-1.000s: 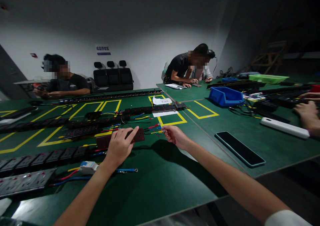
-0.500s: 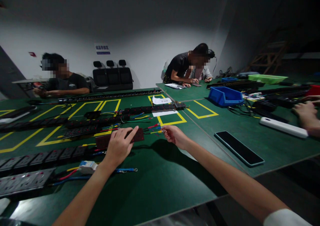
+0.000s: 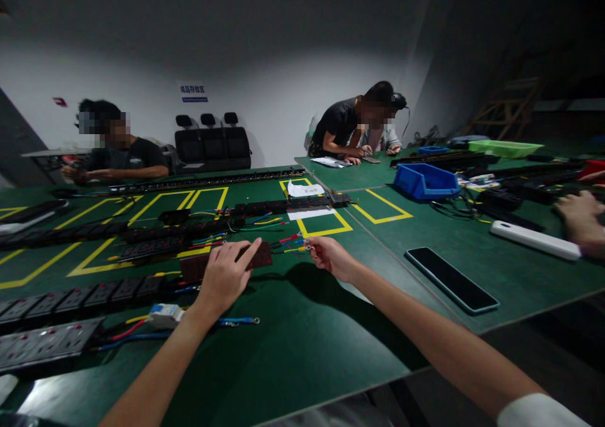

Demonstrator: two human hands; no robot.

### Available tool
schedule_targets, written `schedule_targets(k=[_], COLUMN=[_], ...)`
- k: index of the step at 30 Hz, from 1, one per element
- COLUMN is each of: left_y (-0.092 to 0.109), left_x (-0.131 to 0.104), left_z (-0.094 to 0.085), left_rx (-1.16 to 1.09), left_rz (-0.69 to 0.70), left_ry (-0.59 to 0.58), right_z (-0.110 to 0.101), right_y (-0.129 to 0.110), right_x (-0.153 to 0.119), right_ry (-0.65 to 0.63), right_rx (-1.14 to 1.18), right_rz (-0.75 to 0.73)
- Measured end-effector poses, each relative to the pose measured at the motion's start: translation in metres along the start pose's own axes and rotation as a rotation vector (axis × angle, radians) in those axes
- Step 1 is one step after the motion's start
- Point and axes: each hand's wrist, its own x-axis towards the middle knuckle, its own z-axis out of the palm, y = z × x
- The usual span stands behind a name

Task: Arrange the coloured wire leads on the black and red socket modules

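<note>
A dark red, flat strip (image 3: 261, 256) lies on the green table, with coloured wires coming out of its right end. My left hand (image 3: 227, 268) is closed over its middle, index finger stretched along the top; the hand hides part of the strip. At the free ends of the wires (image 3: 289, 242), red, green, yellow and blue with ring terminals, my right hand (image 3: 326, 254) has thumb and fingertips pinched together. Which of the wires are between the fingertips is too small to tell. Nearer me lies a socket strip (image 3: 51, 342) with thick red, yellow and blue leads and a white-and-blue block (image 3: 165, 315).
More black socket strips (image 3: 80, 293) lie to the left. On the right are a phone (image 3: 451, 279), a white bar (image 3: 535, 240), a blue bin (image 3: 426, 181) and a co-worker's hand (image 3: 580, 216). Paper sheets (image 3: 306, 189) lie further back. Other people sit or lean at the far side.
</note>
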Motion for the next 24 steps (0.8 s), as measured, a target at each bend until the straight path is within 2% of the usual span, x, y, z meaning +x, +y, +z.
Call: schedule_targets(k=[24], left_y=[-0.0007], left_x=[-0.0005], left_z=[0.0016], left_rx=[-0.017], left_rz=[-0.011], left_ry=[-0.028], right_z=[-0.0010], right_y=[0.0005], right_x=[0.0007], right_ry=[-0.012], right_rx=[-0.033], right_rz=[0.028])
